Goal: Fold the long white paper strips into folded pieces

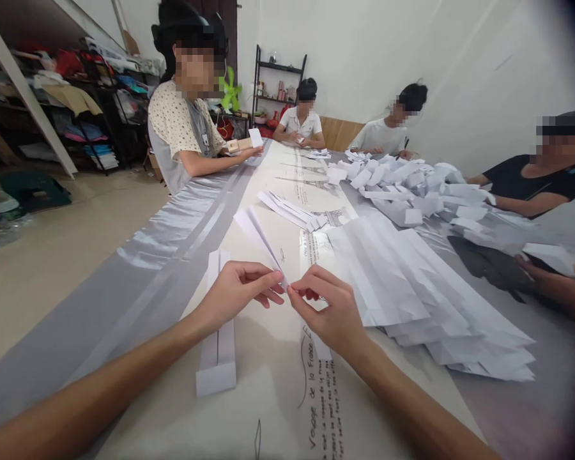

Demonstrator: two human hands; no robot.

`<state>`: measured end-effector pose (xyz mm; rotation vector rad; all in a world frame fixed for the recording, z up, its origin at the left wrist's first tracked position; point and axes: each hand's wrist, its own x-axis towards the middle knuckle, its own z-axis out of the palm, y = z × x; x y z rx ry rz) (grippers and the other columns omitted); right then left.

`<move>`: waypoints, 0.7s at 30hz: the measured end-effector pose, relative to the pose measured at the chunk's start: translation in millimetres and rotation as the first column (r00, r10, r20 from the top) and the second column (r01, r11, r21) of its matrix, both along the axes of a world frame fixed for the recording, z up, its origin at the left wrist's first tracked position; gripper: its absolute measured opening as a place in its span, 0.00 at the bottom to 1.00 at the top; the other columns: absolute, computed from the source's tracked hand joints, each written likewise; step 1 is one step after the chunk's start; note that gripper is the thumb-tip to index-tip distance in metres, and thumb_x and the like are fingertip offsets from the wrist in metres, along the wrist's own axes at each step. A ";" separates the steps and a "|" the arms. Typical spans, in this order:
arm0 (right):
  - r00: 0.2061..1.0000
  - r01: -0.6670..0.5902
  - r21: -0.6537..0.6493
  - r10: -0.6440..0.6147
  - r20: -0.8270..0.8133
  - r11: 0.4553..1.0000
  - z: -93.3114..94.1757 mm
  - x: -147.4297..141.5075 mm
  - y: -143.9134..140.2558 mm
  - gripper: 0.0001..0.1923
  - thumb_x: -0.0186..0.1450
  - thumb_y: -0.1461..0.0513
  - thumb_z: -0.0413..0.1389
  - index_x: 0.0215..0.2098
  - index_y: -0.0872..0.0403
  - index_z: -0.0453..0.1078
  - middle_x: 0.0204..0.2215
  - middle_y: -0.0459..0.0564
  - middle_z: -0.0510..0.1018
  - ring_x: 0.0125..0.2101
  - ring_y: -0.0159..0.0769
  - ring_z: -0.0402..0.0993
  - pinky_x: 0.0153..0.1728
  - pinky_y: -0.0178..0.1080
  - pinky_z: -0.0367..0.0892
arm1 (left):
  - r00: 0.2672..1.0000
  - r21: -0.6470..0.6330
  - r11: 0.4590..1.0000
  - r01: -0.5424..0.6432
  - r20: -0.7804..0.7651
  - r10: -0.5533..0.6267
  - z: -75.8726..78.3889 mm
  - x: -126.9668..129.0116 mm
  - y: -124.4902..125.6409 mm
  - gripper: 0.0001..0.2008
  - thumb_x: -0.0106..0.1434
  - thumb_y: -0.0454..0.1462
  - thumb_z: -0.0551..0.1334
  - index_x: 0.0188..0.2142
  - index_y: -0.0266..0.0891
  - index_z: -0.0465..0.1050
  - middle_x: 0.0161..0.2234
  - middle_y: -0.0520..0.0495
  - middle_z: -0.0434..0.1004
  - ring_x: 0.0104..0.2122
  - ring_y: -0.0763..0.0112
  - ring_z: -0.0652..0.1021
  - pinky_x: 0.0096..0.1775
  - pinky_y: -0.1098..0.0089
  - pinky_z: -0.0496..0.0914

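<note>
My left hand and my right hand meet above the middle of the table. Between them is a folded white paper strip, standing up and away from me at a slant. Its near end is pinched between the left thumb and fingers. At the same end, the right thumb and forefinger are closed on the strip's tip. Beneath my left wrist lies a flat folded paper piece with a lengthwise slit and a turned-up end. Farther off, several folded strips rest together on the tablecloth.
Right of my hands spreads a fanned pile of white paper sleeves. Behind it rises a heap of folded papers. The printed tablecloth runs away from me. Other people sit around the table; one at left holds a wooden block and paper.
</note>
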<state>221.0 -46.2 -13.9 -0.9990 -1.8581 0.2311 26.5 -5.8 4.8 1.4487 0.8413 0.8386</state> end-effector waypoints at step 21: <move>0.952 -0.256 -0.494 0.128 -0.279 0.831 8.5 0.5 -0.8 0.04 0.65 0.60 0.62 0.38 0.50 0.77 0.30 0.45 0.81 0.30 0.35 0.78 0.34 0.41 0.73 | 0.995 -0.007 1.000 0.013 0.100 -0.012 -7.2 -2.2 1.6 0.13 0.62 0.43 0.70 0.27 0.36 0.76 0.24 0.49 0.79 0.24 0.73 0.78 0.31 0.74 0.73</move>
